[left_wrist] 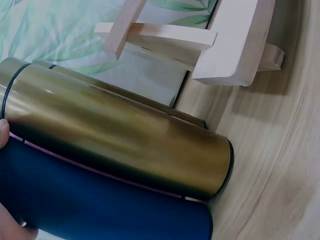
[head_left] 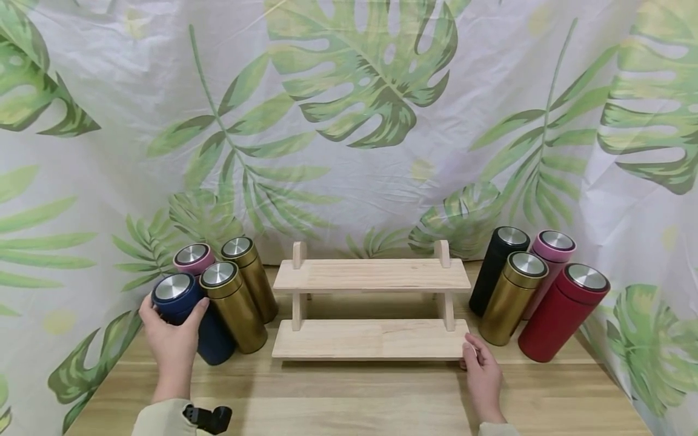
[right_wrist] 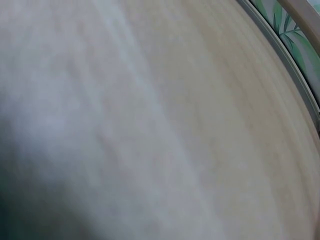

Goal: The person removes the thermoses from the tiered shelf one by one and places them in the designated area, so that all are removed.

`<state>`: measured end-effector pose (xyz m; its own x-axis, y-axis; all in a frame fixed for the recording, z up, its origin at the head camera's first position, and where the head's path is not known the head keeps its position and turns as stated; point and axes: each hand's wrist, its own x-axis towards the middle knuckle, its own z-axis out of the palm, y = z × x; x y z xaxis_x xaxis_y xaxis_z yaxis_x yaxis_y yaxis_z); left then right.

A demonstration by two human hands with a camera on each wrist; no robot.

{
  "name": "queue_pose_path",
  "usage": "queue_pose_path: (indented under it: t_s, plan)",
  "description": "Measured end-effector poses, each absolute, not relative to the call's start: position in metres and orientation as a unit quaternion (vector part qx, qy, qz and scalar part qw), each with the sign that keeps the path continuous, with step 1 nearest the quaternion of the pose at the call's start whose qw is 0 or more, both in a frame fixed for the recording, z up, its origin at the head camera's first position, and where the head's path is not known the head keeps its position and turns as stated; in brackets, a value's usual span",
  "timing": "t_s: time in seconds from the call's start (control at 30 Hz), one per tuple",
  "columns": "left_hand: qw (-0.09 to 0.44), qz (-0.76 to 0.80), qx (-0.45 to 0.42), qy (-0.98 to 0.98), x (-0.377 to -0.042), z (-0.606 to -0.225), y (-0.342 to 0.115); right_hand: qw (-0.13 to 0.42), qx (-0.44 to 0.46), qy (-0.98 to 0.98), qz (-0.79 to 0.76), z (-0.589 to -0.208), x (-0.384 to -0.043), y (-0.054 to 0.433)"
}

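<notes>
My left hand [head_left: 171, 339] grips a dark blue insulated bottle [head_left: 215, 333] near its silver-topped lid, thumb on one side and fingers on the other. That bottle stands tilted in the head view, close against a gold bottle [head_left: 240, 318]; the left wrist view shows the blue bottle [left_wrist: 100, 200] beside the gold one [left_wrist: 125, 130]. A second gold bottle [head_left: 259, 284] and a pink one [head_left: 193, 257] are behind them. At the right end of a two-tier wooden shelf [head_left: 371, 339], my right hand [head_left: 484, 378] holds the lower board's corner with curled fingers.
Right of the shelf stand a black bottle [head_left: 493, 272], a gold bottle [head_left: 512, 303], a pink bottle [head_left: 556, 260] and a red bottle [head_left: 561, 315]. All are on a wooden table [head_left: 349, 399]. A leaf-print cloth [head_left: 371, 200] hangs behind and at both sides.
</notes>
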<state>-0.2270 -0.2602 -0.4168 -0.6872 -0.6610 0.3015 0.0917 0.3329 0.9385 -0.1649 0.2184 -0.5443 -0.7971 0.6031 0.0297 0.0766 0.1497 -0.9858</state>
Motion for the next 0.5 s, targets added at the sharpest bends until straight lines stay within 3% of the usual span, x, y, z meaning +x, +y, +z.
queue_pose_path:
  t_s: [0.13, 0.27, 0.4, 0.5]
  plan:
    - [0.307, -0.561, 0.195, -0.744, -0.225, -0.42, -0.261, 0.218, -0.232, -0.722, 0.615, -0.543, -0.166, 0.22]
    - [0.311, -0.595, 0.198, -0.714, -0.212, -0.43, -0.258, 0.198, -0.227, -0.727, 0.617, -0.542, -0.165, 0.222]
    - [0.351, -0.588, 0.199, -0.702, -0.188, -0.447, -0.248, 0.158, -0.221, -0.761, 0.589, -0.534, -0.16, 0.228]
    - [0.433, -0.507, 0.122, -0.736, -0.175, -0.454, -0.232, 0.169, -0.201, -0.801, 0.538, -0.513, -0.156, 0.234]
